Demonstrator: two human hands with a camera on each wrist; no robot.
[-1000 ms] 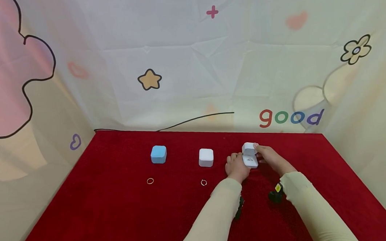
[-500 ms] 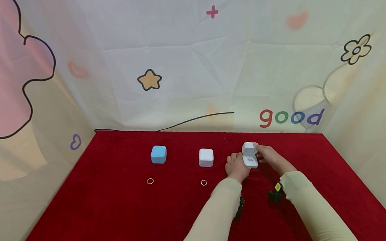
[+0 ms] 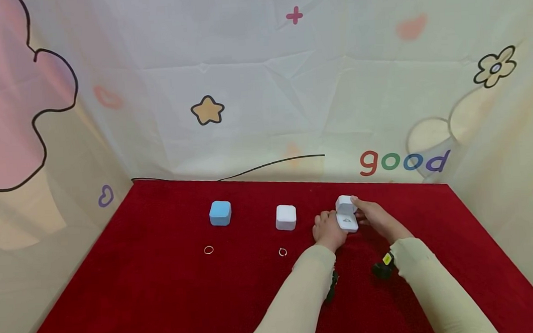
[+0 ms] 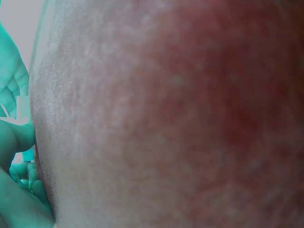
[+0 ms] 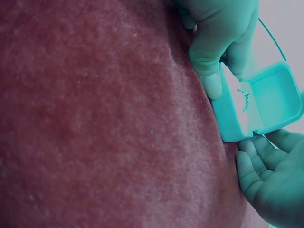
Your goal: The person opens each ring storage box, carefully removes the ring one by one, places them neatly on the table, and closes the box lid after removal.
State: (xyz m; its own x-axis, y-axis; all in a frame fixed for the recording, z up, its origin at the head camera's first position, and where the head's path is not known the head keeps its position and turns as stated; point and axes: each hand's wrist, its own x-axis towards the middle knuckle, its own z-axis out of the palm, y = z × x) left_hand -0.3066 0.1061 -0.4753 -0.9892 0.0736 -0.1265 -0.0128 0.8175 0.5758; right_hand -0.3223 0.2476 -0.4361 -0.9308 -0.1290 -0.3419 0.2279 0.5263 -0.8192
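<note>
A white ring box (image 3: 348,227) stands with its lid raised at the right of the red table. A ring (image 5: 244,100) sits in its slot, its small stones facing up. My left hand (image 3: 328,230) grips the base from the left, its thumb (image 5: 213,86) on the front wall. My right hand (image 3: 375,220) holds the lid at its right edge with the thumb, the other fingers (image 5: 259,161) curled beside the box. In the left wrist view the hands and box show only as a sliver at the left edge, mostly behind the blurred red cloth (image 4: 156,118).
A white ring box (image 3: 286,218) with its lid down stands left of my hands, and a blue one (image 3: 220,213) farther left. In front of them lie a ring with a gap (image 3: 282,252) and a thin gold ring (image 3: 209,250). A printed curtain (image 3: 254,96) borders the table.
Both hands keep their hold on the open ring box, and the ring stays in its slot. The head view has shifted very slightly.
</note>
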